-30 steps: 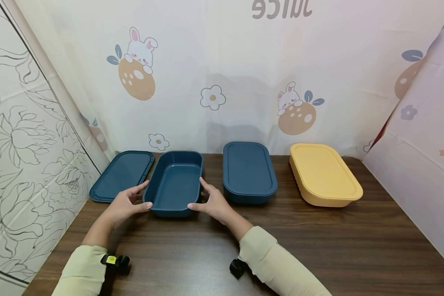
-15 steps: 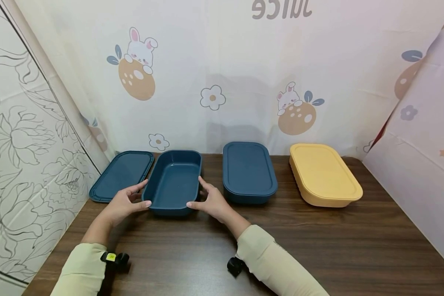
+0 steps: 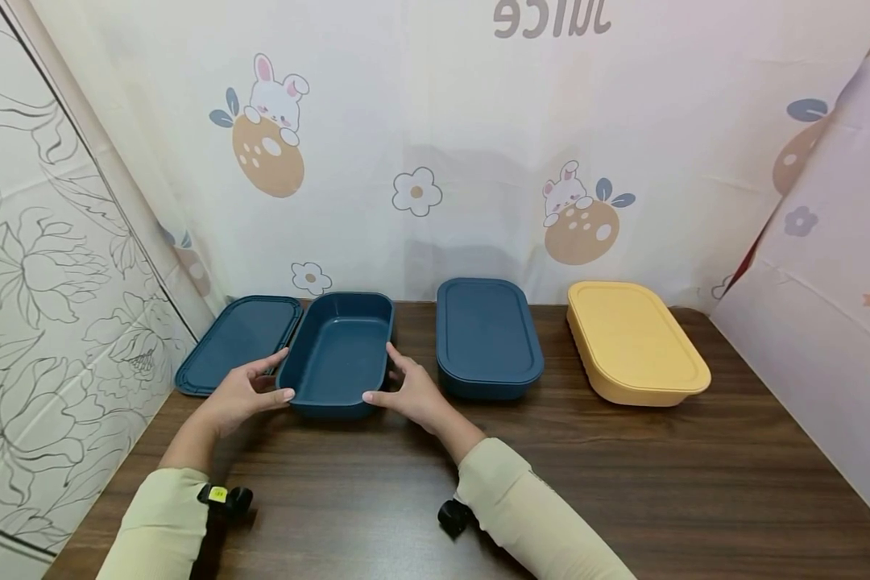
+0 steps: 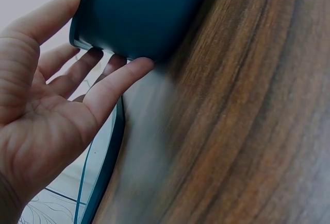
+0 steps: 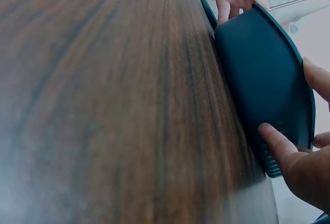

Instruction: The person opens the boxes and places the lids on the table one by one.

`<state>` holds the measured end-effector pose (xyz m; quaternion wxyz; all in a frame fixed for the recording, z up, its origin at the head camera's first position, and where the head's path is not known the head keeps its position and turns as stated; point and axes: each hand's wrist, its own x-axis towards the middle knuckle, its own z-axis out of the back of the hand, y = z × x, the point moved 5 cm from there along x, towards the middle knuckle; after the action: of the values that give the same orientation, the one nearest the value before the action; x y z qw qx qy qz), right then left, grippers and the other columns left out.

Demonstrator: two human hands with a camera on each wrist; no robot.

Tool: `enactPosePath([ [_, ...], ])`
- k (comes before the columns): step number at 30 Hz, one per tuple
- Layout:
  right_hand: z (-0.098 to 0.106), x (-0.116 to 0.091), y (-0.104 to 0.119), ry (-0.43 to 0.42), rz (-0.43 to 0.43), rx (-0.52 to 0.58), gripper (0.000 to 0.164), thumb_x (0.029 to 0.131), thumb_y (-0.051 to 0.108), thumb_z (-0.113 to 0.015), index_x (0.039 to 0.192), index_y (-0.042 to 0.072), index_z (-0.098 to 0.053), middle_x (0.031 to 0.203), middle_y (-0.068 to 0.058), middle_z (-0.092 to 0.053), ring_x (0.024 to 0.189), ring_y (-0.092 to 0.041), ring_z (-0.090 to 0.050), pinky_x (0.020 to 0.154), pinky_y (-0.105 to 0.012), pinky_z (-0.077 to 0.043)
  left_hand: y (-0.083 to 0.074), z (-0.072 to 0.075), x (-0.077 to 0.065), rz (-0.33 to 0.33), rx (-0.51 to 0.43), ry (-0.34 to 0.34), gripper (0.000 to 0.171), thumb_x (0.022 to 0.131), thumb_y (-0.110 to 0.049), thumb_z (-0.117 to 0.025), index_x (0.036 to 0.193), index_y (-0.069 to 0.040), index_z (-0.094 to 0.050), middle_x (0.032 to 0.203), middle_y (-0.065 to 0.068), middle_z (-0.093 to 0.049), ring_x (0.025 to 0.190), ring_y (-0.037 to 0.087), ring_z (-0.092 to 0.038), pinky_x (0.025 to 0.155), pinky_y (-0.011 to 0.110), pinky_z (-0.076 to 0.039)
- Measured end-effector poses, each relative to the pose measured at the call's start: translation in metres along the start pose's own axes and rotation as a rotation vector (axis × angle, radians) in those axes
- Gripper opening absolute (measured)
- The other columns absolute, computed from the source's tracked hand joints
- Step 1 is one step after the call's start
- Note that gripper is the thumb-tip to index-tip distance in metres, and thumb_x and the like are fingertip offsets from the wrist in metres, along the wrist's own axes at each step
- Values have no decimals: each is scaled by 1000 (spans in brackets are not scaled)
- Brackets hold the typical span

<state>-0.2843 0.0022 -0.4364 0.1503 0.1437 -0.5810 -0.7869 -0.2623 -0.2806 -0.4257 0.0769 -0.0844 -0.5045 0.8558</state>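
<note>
An uncovered dark blue food container [image 3: 344, 358] stands on the table, its inside bare. My left hand [image 3: 239, 395] holds its near left corner, the thumb at the front rim and the fingers along the left side. At the near right corner my right hand [image 3: 416, 395] grips it in the same way, thumb in front and fingers at the side. The right wrist view shows the container's outer wall [image 5: 263, 74] between both hands. Just left of the container, a loose dark blue lid [image 3: 239, 342] lies flat, close to my left fingers.
Right of the held container stands a dark blue container [image 3: 488, 330] with its lid on. Farther right is a lidded yellow container [image 3: 634, 338]. A patterned cloth [image 3: 355, 121] hangs behind the brown wooden table [image 3: 348, 499], and a flower-print panel [image 3: 43, 266] borders the left side.
Both hands and the container between them have slid slightly away from me and a little to the left. The lid and the other containers stay where they were.
</note>
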Motion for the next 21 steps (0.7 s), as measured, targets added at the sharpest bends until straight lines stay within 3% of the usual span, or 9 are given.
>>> enactPosePath([
  [7,-1,5,1,8,7,9,99,82,26,-81,157,22,-17,160,-6,-20,138,-29,-37,104,-41,-42,2,3,4,7,-13,3,84,89,-27,-74,155,-13,-25,154,28,-23,131,46,-38,103,59,-36],
  [19,-3,13,2,14,20,43,98,82,25,-81,157,20,-18,160,-1,-20,138,-28,-36,104,-40,-41,4,8,8,43,-7,5,86,88,-29,-74,156,-12,-24,157,27,-18,135,50,-30,105,60,-32],
  [21,-3,9,10,18,18,57,95,84,21,-79,156,17,-18,160,-5,-19,139,-31,-35,105,-42,-39,4,9,8,48,-10,6,86,88,-29,-74,156,-12,-24,157,27,-17,135,50,-30,104,60,-33],
])
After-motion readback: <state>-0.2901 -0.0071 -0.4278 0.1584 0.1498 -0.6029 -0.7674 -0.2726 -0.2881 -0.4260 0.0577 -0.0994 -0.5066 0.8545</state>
